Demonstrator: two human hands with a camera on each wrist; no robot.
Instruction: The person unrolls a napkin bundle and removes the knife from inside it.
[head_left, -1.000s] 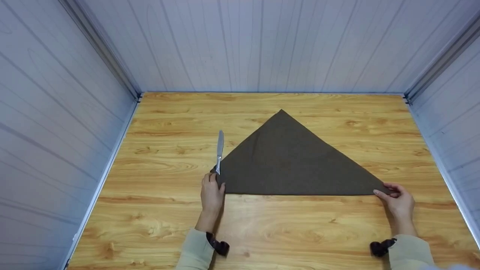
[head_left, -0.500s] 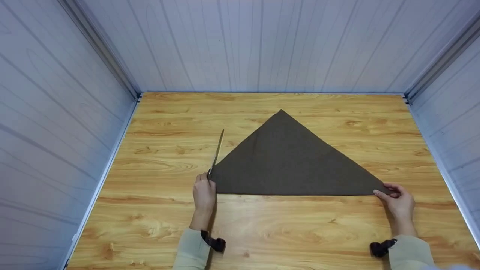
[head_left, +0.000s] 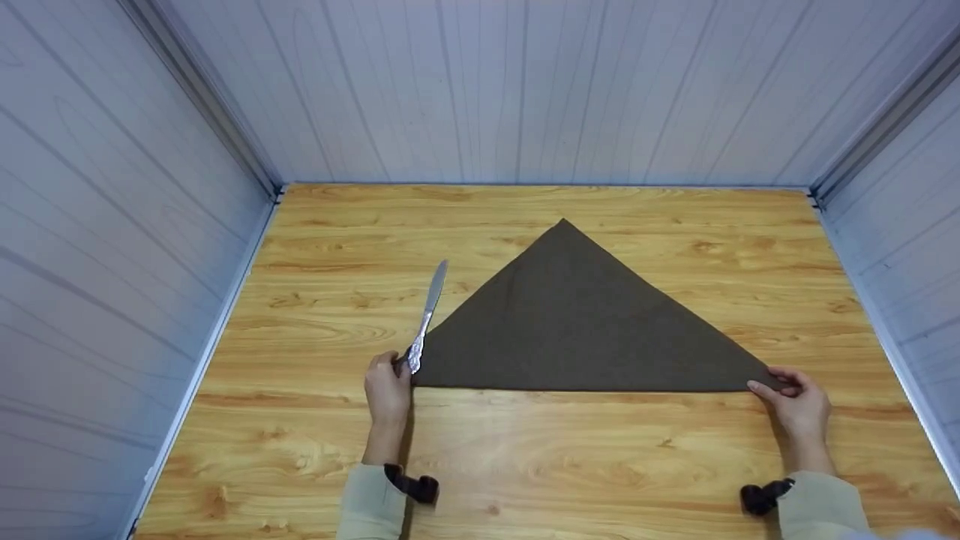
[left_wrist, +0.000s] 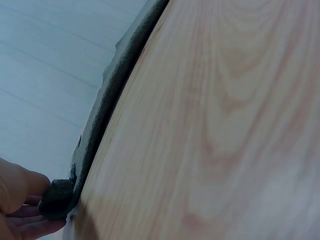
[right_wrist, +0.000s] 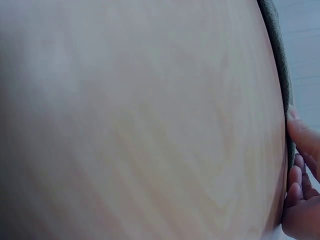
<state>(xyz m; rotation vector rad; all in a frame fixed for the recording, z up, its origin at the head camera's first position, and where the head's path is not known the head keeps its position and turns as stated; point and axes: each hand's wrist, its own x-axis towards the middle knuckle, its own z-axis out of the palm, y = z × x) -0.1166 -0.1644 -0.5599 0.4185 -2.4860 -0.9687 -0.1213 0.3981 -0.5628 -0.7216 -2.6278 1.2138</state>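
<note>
A dark grey-brown cloth (head_left: 577, 322), folded into a triangle, lies flat on the wooden table (head_left: 570, 457) with its point away from me. My left hand (head_left: 391, 369) pinches the cloth's left corner (left_wrist: 57, 197). A silver table knife (head_left: 427, 315) lies slanted along the cloth's left edge, its handle end right at my left fingers. Whether it rests on the cloth I cannot tell. My right hand (head_left: 774, 380) pinches the right corner, with the fingers (right_wrist: 302, 150) curled at the cloth's edge (right_wrist: 280, 60).
Pale panelled walls (head_left: 487, 90) close in the table at the back and on both sides. Metal rails (head_left: 225, 300) run along the left and right edges. Bare wood lies in front of the cloth and behind it.
My left hand has moved left, drawing the cloth's left corner outward so the base is longer. The knife's handle swung left with it while its tip stayed. My right hand has not moved.
</note>
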